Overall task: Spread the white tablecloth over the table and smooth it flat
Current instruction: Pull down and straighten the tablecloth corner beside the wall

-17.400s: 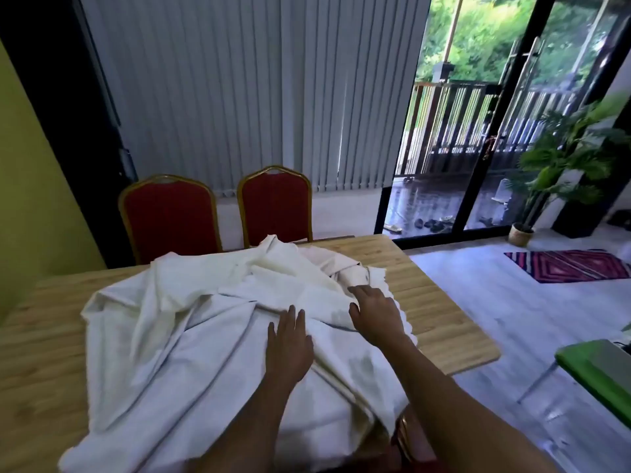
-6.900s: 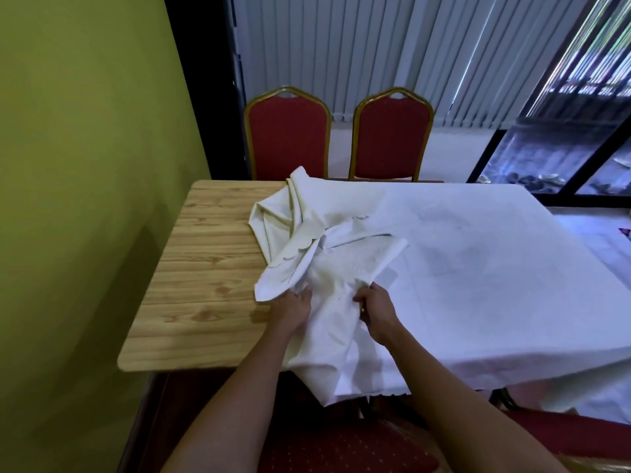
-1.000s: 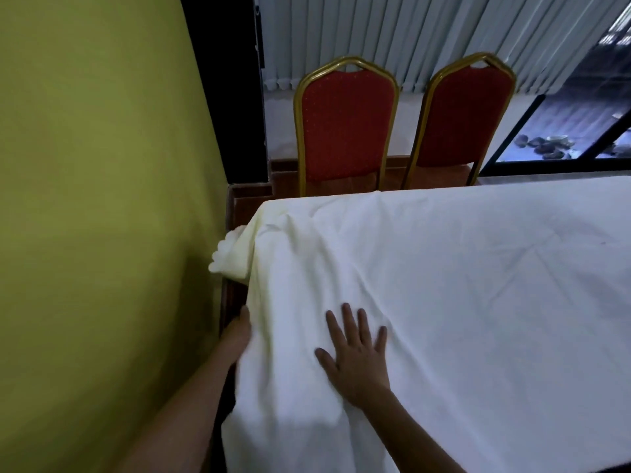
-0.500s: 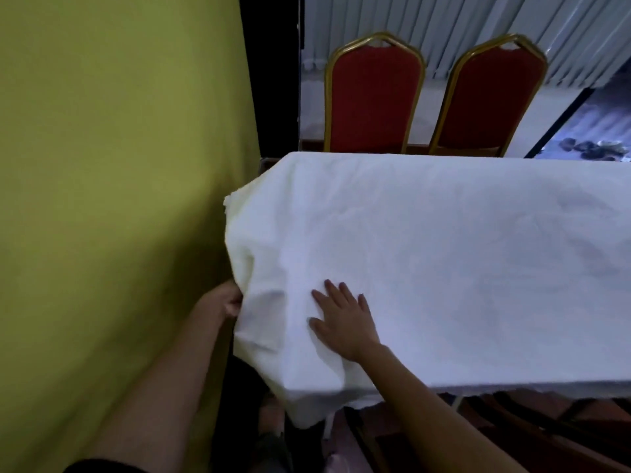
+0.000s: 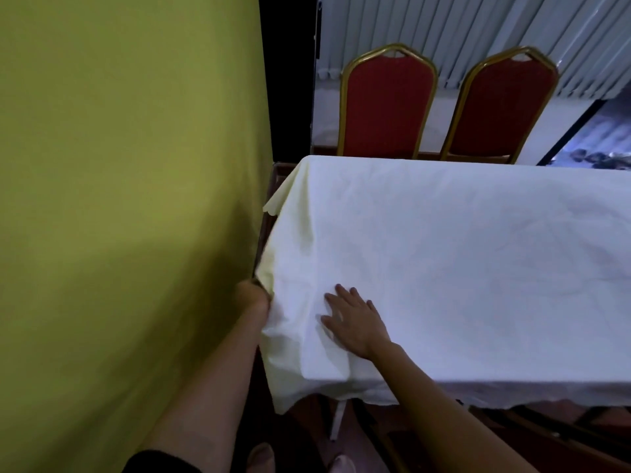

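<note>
The white tablecloth (image 5: 461, 254) covers the whole visible tabletop and hangs over the near and left edges. My right hand (image 5: 355, 317) lies flat on it near the front left corner, fingers spread, pressing the cloth. My left hand (image 5: 252, 298) reaches down the table's left side next to the yellow wall. Its fingers are hidden behind the hanging cloth edge, which bunches there as if gripped. A small scalloped corner of cloth (image 5: 273, 206) sticks out at the far left. The table itself is hidden under the cloth.
A yellow-green wall (image 5: 129, 199) stands close along the table's left side, leaving a narrow gap. Two red chairs with gold frames (image 5: 386, 100) (image 5: 502, 107) stand behind the far edge. Vertical blinds hang at the back. My feet show on the floor below.
My view has pulled back slightly and the far chairs sit lower. The left edge of the cloth hangs lower and smoother along the wall. My right hand stays flat near the front corner.
</note>
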`<state>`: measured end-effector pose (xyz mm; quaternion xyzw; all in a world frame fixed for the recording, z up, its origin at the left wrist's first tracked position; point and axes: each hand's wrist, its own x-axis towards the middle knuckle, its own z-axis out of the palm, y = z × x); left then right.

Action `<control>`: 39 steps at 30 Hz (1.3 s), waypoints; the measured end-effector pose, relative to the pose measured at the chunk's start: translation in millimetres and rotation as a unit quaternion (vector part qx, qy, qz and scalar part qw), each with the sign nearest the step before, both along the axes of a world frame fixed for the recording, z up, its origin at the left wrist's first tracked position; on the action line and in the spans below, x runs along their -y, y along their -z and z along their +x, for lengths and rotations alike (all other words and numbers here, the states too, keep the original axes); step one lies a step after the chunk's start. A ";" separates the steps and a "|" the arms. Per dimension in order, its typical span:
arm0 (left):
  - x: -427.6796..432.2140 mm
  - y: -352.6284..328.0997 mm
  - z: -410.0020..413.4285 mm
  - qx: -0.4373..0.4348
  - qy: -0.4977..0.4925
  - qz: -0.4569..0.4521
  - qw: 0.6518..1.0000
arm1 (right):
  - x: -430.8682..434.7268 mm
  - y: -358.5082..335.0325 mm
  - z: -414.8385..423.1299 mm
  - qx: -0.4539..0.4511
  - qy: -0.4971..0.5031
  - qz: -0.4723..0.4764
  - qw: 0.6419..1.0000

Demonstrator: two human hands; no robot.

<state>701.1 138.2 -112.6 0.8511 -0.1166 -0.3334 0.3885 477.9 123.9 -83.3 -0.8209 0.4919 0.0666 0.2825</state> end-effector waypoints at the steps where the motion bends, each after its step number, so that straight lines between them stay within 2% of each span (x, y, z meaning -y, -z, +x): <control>1: -7.2 5.3 12.4 -0.003 -0.054 0.009 0.998 | 1.8 1.6 -1.7 0.025 0.022 -0.010 0.999; 3: -8.1 10.4 29.8 -0.014 -0.110 -0.006 0.994 | 2.4 5.5 -4.4 0.065 0.075 -0.063 0.993; 5: -8.7 2.0 30.9 0.058 -0.049 0.025 0.997 | 0.5 6.4 -7.2 0.080 0.127 -0.119 0.981; 6: -12.3 -0.7 25.2 0.123 -0.014 0.024 0.992 | -0.8 4.9 -8.8 0.079 0.148 -0.133 0.977; 7: -16.1 -5.4 15.8 0.186 0.021 0.011 0.982 | -3.2 3.3 -10.2 0.068 0.159 -0.135 0.976; 9: -19.6 -12.5 -11.6 0.243 0.105 -0.040 0.964 | -7.9 3.0 -13.0 0.006 0.146 -0.124 0.982; 11: -22.4 -7.2 -41.0 0.226 0.229 -0.073 0.944 | -12.7 6.2 -15.6 -0.061 0.112 -0.090 0.988; 13: -22.6 -0.8 -62.1 0.115 0.340 -0.068 0.931 | -14.3 9.3 -17.6 -0.098 0.089 -0.054 0.990; 14: -23.2 0.7 -67.9 0.072 0.342 -0.064 0.935 | -13.9 10.4 -18.9 -0.107 0.078 -0.047 0.990; 17: -23.5 0.3 -71.3 0.105 0.195 -0.085 0.972 | -12.2 10.3 -21.3 -0.125 0.056 -0.048 0.989; 19: -21.1 -0.4 -68.5 0.096 0.149 -0.090 0.980 | -12.5 11.1 -22.4 -0.127 0.054 -0.059 0.989; 25: -3.7 -16.6 -62.4 0.144 0.156 -0.017 0.977 | -7.5 13.4 -21.9 -0.133 0.026 -0.038 0.990; 31: 37.5 -26.3 -39.7 0.181 0.144 -0.045 0.972 | 36.0 7.5 -0.4 -0.089 0.005 0.009 0.996; 34: 51.5 -23.9 -30.4 0.204 0.166 -0.031 0.964 | 56.5 -0.4 2.4 -0.062 0.003 0.023 0.998; 36: 53.2 -21.3 -35.1 0.240 0.206 -0.002 0.949 | 58.5 -2.0 0.8 0.002 0.066 -0.052 0.996; 38: 57.2 -16.6 -41.2 0.276 0.274 0.000 0.921 | 57.1 -1.9 0.0 0.090 0.191 -0.158 0.965; 39: 63.3 -15.0 -42.3 0.278 0.313 -0.002 0.908 | 59.7 0.1 0.2 0.105 0.222 -0.185 0.952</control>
